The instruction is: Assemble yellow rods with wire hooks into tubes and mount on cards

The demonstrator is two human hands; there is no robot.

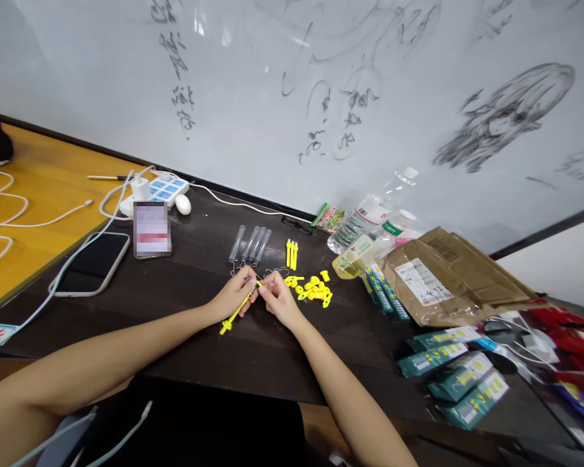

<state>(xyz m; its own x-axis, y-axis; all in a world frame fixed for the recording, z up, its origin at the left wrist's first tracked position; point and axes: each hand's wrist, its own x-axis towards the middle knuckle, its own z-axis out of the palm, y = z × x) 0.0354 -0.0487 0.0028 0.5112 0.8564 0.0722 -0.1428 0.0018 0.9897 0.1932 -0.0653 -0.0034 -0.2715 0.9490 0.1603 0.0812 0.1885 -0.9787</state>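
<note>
Both hands meet over the dark table around a slim yellow plastic rod (233,316) with a wider, flanged lower end. My left hand (233,295) is closed on the rod, which slants up between its fingers. My right hand (281,301) is closed in a pinch at the rod's upper tip; whether a small part is also between those fingers is hidden. Just beyond lie several clear tubes (250,244) and thin bent metal wires (238,267). To the right are yellow sticks with metallic tips (292,254) and a pile of small yellow plastic parts (314,288).
On the left are a phone (93,263), a small device with a blurred screen (152,230), a power strip (165,190) and cables. Bottles (357,256), a cardboard package (433,272) and green boxes (472,395) stand or lie right. A whiteboard (253,110) rises behind.
</note>
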